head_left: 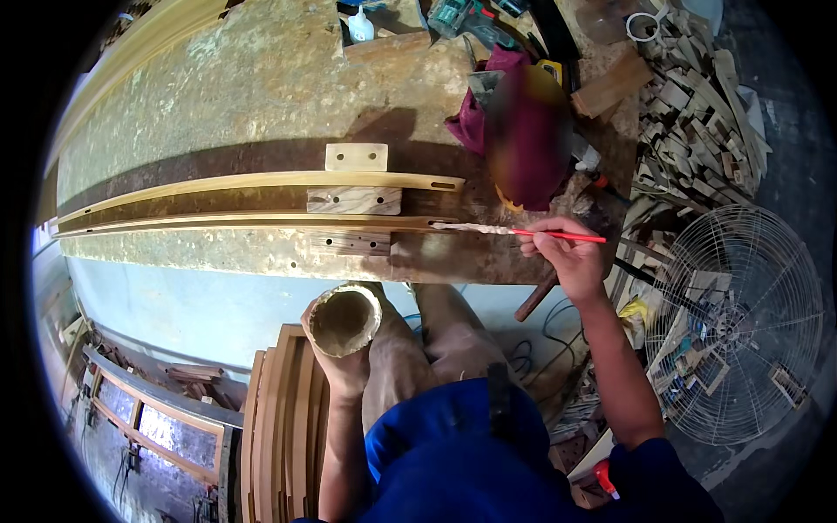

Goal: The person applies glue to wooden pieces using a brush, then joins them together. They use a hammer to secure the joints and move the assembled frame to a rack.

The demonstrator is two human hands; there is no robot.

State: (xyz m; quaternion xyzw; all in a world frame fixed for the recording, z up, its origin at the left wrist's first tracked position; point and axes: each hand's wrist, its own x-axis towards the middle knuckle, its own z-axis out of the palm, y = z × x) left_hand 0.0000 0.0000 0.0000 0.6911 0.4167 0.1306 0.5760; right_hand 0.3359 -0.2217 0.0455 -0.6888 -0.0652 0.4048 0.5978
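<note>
My left hand [336, 362] is wrapped round a round pot [342, 321] with a pale, crusted rim, held below the bench's front edge. Between the fingers of my right hand [567, 254] is a thin red stick [571, 236], its far part coated in whitish paste. The coated tip is at the slot near the right end of the nearer long wooden strip [349, 221]. Behind it lies a second long strip [296, 179] with a slot at its end. Drilled wooden blocks [356, 158] sit beside and between the strips, each showing two dark holes.
A maroon cloth bundle [527, 139], partly blurred, lies on the worn workbench [218, 96] beyond my right hand. Behind are a green power tool [449, 16] and a white bottle [360, 26]. A wire fan guard [737, 322] and offcuts [697, 113] stand right; boards [283, 418] lean at left.
</note>
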